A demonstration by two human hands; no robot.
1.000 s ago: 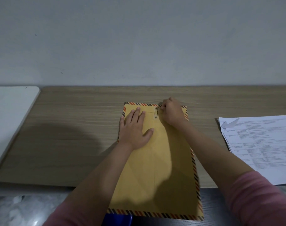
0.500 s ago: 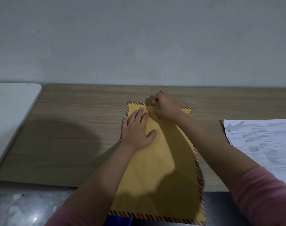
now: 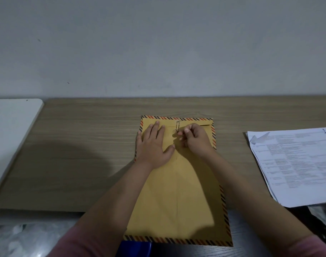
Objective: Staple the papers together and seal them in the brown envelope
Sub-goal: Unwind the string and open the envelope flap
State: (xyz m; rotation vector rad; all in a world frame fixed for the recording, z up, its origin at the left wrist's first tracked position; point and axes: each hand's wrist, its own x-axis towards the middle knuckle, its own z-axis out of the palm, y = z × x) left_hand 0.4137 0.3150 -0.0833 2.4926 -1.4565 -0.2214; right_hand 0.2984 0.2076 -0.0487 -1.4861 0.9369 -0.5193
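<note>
Brown envelope with a red-and-dark striped border lies flat on the wooden table, its long side running away from the person and its near end hanging over the table's front edge. Its flap is folded down at the far end, where a small metal clasp sits at the middle of the flap.

On the far left part of the envelope the left hand lies flat, fingers straight and slightly spread, palm pressing the paper down. Just to its right, the right hand is curled, thumb and forefinger pinched together right at the lower end of the clasp; whether they actually grip the metal or only touch it cannot be told.

Well apart, at the table's right end, a stack of printed white papers lies fanned slightly, with its top-left corner folded over. They are outside the envelope.

Pink sleeves show on both forearms at the bottom of the view. A white surface adjoins the table on the left, a pale wall rises behind, and something blue peeks out below the envelope's near edge.
</note>
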